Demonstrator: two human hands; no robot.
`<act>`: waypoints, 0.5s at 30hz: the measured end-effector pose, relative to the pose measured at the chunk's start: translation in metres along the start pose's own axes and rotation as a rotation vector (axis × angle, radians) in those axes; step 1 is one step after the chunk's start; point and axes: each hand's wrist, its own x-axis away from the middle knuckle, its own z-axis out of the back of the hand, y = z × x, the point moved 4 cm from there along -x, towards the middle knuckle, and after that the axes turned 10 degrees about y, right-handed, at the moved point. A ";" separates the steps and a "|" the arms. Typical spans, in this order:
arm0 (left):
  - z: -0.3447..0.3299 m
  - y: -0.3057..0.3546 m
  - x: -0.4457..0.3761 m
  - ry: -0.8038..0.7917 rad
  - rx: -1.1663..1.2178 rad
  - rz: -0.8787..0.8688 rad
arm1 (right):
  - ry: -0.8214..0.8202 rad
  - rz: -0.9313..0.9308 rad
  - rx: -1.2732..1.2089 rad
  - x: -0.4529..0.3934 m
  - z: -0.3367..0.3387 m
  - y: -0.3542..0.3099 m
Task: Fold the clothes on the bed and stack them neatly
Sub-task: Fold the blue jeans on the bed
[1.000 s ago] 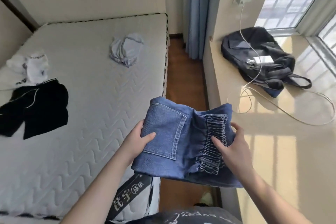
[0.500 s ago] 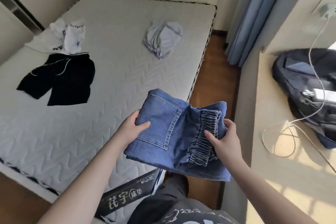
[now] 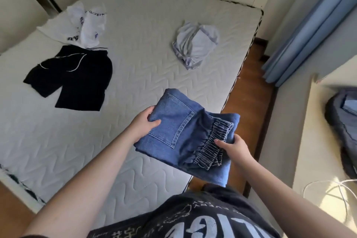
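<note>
Overhanging mattress edge (image 3: pixel 234 83): folded jeans (image 3: pixel 179 133)

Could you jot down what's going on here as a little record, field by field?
held item: folded blue jeans
left hand: grips the pocket side
right hand: grips the elastic-waist side
bed: bare quilted mattress
still unfolded: black shorts, white shirt, pale grey garment
stack: none visible yet
</note>
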 end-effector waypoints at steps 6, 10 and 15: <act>-0.001 -0.005 -0.073 0.008 -0.090 0.041 | -0.090 -0.204 -0.099 -0.052 -0.039 -0.006; -0.009 -0.009 -0.119 0.006 -0.195 0.070 | -0.144 -0.329 -0.064 -0.094 -0.066 -0.010; -0.013 -0.023 -0.175 -0.064 -0.314 0.114 | -0.211 -0.414 0.022 -0.141 -0.097 -0.017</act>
